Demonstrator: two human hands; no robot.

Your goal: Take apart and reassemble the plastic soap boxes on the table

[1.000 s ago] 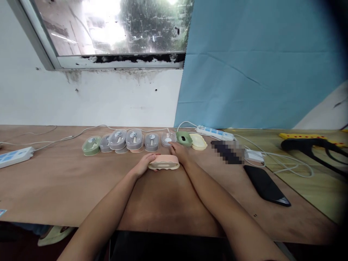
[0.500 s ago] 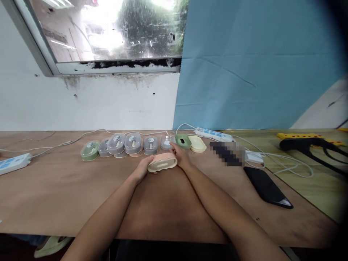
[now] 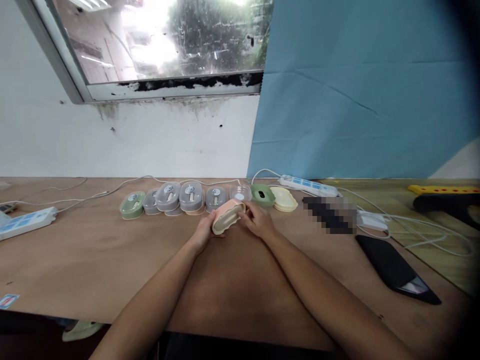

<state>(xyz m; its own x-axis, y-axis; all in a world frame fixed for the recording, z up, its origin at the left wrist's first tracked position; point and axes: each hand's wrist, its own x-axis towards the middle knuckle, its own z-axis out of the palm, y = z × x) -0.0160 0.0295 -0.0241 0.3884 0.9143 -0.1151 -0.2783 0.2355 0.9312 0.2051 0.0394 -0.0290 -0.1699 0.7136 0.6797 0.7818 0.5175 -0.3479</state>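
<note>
The person's left hand [image 3: 204,232] grasps a pink-and-cream oval shell [image 3: 227,218] by its left end, thumb on the pink side and fingers underneath. The right hand [image 3: 258,220] has curled fingers at the shell's right end, by the wavy cream rim; whether they pinch it or only touch it cannot be told. The shell is held above the near-middle of the brown tabletop [image 3: 112,265], nearer than the clear container [image 3: 240,192] and the green part [image 3: 263,196], its hollow side facing the person.

It looks like thin moulded plastic — probably light, fairly stiff and a little slippery, unlikely to break. The rounded ends seem the surest hold; pressing on the wavy rim might flex it.

Compared with half a second ago, the shell is tilted more steeply, right end raised, and the right hand's fingers have come from behind it round to the rim.
</note>
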